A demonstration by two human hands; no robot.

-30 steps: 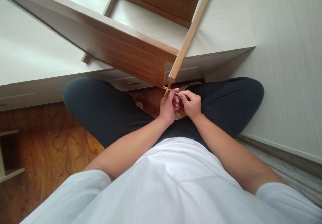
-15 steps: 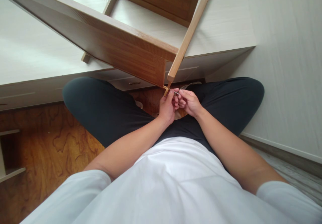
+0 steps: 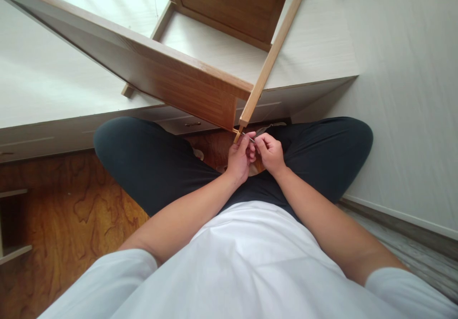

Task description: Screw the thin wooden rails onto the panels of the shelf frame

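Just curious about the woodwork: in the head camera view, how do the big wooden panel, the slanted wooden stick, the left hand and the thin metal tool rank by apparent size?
1. Wooden panel.
2. Wooden stick.
3. Left hand.
4. Metal tool, a sliver showing between the fingers.

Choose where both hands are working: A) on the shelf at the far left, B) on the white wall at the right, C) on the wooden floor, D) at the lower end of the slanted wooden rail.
D: the left hand and right hand meet just below the lower end of the wooden rail, pinching a thin metal tool there.
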